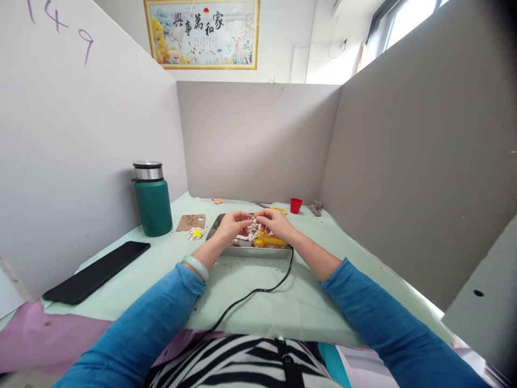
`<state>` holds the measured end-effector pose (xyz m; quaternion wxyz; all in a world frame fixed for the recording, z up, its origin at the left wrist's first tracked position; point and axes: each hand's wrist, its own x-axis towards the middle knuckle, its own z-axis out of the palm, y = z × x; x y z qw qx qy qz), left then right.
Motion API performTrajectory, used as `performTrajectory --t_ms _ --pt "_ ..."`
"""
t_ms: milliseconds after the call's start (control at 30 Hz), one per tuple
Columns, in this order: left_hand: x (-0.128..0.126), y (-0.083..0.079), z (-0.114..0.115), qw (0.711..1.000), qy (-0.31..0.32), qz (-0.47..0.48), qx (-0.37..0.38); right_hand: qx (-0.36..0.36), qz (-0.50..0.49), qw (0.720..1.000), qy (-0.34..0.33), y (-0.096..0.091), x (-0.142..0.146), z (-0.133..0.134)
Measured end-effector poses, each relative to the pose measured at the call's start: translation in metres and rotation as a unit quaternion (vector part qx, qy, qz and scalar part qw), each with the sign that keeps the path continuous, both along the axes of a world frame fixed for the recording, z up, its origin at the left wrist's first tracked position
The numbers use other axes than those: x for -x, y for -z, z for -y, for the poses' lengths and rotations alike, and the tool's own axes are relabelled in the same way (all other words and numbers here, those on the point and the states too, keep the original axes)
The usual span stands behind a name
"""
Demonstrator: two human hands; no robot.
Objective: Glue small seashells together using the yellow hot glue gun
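Observation:
My left hand (233, 224) and my right hand (275, 222) meet above a metal tray (242, 250) in the middle of the table. Both hands have their fingers pinched together around a small pale piece (254, 219) held between them; it is too small to name. In the tray lie several small pink and white bits and a yellow glue gun (270, 241). The gun's black cord (258, 288) runs off the tray toward me. A pale green bangle (196, 265) sits on my left wrist.
A green flask (152, 200) stands at the left, a black phone (97, 271) lies in front of it. A brown card (191, 222) and a small yellow flower piece (196, 233) lie left of the tray. A red cup (295, 205) stands behind. Grey partitions enclose three sides.

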<state>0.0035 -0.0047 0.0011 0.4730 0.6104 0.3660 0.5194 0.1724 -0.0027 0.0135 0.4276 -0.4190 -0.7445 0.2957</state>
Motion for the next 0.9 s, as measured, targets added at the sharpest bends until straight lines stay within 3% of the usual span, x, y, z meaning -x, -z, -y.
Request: performTrajectory --t_ms 333,633,900 --pt "-0.0019 -0.0045 0.0033 0.999 -0.039 -0.024 -0.005 0.046 -0.061 0.997 -0.020 -0.0029 -0.0004 0.0028" --pt "0.0000 0.0023 -0.0063 0.997 -0.040 -0.057 -0.028 0.073 -0.065 0.995 -0.022 -0.0025 -0.0014 0.0028" --pt "-0.0023 -0.0021 -0.0010 0.999 -0.027 -0.026 -0.016 0.097 -0.110 0.989 -0.034 0.0006 -0.0018 -0.0022"
